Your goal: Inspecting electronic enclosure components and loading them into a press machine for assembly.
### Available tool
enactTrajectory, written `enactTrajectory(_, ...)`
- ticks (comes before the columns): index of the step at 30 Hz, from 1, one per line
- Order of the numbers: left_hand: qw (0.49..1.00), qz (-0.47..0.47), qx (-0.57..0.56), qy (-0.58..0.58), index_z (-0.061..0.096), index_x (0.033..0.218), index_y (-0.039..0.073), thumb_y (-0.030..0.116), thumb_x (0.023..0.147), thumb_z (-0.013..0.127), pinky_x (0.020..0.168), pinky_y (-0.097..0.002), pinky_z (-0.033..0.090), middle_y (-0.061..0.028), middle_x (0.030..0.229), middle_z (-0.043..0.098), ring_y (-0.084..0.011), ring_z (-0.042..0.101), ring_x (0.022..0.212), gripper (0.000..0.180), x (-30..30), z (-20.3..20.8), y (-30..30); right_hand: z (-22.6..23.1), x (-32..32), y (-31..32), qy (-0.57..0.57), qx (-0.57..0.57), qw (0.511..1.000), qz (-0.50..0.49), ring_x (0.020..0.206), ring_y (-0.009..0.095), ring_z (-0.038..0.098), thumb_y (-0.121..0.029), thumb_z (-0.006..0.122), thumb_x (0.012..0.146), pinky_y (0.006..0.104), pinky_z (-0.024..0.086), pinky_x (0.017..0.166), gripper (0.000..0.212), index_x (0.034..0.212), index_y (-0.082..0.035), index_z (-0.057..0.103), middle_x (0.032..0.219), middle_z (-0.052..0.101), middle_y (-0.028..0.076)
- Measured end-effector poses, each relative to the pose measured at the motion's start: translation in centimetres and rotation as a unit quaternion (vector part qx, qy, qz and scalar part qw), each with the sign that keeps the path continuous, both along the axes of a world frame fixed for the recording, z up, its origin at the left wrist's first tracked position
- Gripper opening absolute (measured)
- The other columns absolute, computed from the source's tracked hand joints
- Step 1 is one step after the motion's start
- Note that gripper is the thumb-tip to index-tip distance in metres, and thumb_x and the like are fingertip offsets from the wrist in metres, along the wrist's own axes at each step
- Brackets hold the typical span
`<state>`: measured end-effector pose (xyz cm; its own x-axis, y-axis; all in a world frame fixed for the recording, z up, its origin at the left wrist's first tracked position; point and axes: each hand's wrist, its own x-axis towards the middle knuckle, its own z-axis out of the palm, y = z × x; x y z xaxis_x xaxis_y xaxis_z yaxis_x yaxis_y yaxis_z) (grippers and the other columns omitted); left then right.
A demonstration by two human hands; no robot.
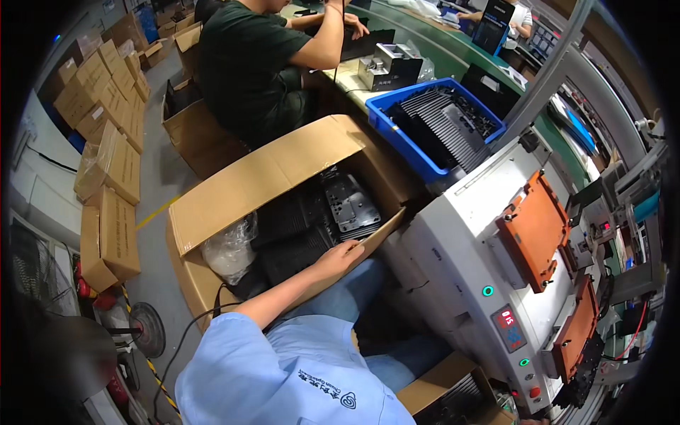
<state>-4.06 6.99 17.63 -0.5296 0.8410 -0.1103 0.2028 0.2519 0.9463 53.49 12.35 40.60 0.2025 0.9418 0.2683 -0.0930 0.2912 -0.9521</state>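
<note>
My left hand reaches across to the near rim of a large open cardboard box. Its fingers lie stretched over that rim, holding nothing that I can see. Just beyond the fingertips, inside the box, rests a black metal housing with small holes and a finned edge. Other dark, ribbed parts fill the middle of the box, and a crumpled clear plastic bag sits at its left end. My right hand is out of view.
A blue bin of black finned parts stands behind the box. To the right is a white machine with orange fixture plates. Another box is by my legs. A co-worker sits at the bench; cartons are stacked left.
</note>
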Motion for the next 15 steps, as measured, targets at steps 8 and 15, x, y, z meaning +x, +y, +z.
enactTrajectory(8,0.977,0.152,0.076,-0.129,0.048,0.126,-0.001,0.030,0.095,0.056,0.084,-0.0281,0.044,-0.0106,0.108,0.059,-0.0157,0.054,0.096,0.045,-3.0,-4.3,2.1,-17.3,-21.5,-6.1,-0.108,-0.361,0.854,0.359,0.097,0.016,0.061,-0.015,0.057,0.094,0.0271,0.048,0.085,0.032,0.121,0.002,0.056,0.108,0.065,0.012)
enactTrajectory(15,0.933,0.313,0.034,-0.175,0.034,0.136,-0.004,0.018,0.081,0.066,0.103,-0.0355,0.036,-0.0222,0.132,0.048,-0.0303,0.046,0.122,0.067,-7.2,-9.1,7.0,-23.0,-28.4,-9.3,-0.161,-0.387,0.757,0.501,0.102,0.011,0.057,-0.021,0.061,0.094,0.0218,0.042,0.086,0.033,0.119,0.000,0.059,0.108,0.065,0.005)
